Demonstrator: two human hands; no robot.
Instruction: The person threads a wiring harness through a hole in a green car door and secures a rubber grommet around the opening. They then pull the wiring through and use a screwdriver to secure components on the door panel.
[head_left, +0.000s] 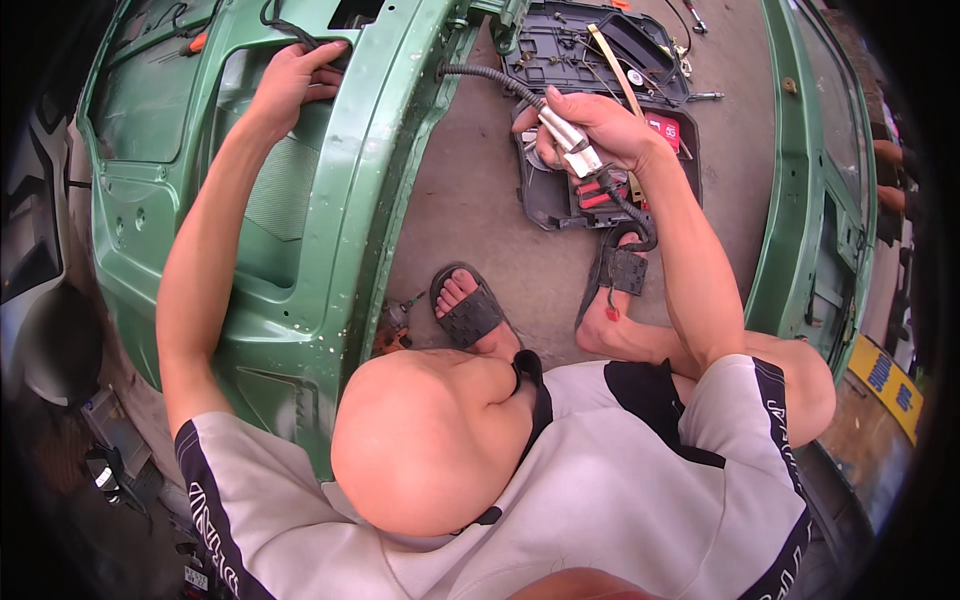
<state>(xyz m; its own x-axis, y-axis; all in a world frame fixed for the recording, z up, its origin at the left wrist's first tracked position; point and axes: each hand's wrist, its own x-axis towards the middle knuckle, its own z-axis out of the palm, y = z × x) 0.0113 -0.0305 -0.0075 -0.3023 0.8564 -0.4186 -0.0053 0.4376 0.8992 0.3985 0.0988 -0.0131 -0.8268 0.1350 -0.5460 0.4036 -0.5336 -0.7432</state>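
Note:
A green metal door (150, 230) stands at the left. My left hand (295, 85) reaches to its upper opening, fingers closed round black cables (290, 30) at the edge. My right hand (620, 135) grips a silvery, pale fitting (568, 138) over the floor, thumb along its top. Black corrugated conduit (480, 72) runs from the door's edge to the fitting and curves down below it, with a small red connector (612, 312) dangling lower on a thin wire.
An open black toolbox (540, 200) with assorted tools lies on the concrete floor (460, 180) ahead. Another green door (785, 220) stands at the right. An orange-handled tool (195, 43) is at the left door's top. My bent legs and sandalled feet (460, 300) are below.

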